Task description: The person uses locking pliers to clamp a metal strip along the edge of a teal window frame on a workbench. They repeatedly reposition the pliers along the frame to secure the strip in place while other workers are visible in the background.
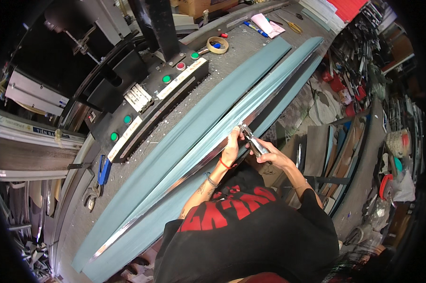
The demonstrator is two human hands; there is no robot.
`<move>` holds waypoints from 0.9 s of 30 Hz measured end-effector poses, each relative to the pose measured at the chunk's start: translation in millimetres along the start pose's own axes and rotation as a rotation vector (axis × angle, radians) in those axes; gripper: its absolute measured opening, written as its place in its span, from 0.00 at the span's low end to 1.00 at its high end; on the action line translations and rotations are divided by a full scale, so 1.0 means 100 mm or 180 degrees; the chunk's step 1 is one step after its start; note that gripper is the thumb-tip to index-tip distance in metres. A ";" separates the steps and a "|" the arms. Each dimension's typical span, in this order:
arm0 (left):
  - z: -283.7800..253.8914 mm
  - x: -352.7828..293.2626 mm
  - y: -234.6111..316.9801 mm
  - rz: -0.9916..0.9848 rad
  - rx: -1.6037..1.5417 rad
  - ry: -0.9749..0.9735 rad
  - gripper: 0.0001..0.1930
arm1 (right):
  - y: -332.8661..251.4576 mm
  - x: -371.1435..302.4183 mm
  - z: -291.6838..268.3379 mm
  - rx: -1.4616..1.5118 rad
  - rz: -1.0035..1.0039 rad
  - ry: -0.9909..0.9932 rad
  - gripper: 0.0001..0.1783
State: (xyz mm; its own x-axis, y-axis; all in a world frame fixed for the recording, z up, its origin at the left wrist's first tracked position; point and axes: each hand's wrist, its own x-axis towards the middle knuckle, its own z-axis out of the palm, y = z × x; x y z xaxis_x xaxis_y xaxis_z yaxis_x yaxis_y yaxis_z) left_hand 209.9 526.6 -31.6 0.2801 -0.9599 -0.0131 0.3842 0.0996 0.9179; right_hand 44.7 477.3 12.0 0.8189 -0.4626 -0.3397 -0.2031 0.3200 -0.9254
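Long grey-blue profiles lie side by side, slanting from near left to far right: a flat outer one [184,129], a ridged middle one [213,137] with a shiny strip along its edge, and another [128,245] closest to me. My right hand [275,156] is closed round a silver metal hand tool that looks like locking pliers [253,141]. The tool's jaws are at the middle profile's edge. My left hand [230,150] pinches that edge beside the jaws, thumb on top. Its other fingers are mostly hidden.
Beyond the profiles stands a black control box [151,113] with green and red buttons. A tape roll [217,45], pens [256,29] and pink paper [268,25] lie at the far end. Blue-handled pliers [104,170] rest at left. Racks of offcuts [328,151] stand at right.
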 end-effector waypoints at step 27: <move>0.01 -0.01 0.01 0.0093 0.0516 0.0045 0.21 | 0.05 0.01 0.10 -0.0980 0.0191 0.0649 0.08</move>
State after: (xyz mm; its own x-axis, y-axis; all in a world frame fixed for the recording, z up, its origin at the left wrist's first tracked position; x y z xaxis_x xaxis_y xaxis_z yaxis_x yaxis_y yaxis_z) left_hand 209.7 527.2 -30.2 0.3018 -0.9533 0.0099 0.2290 0.0826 0.9699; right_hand 49.9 486.9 8.9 0.6832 -0.6158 -0.3926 -0.4247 0.1023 -0.8995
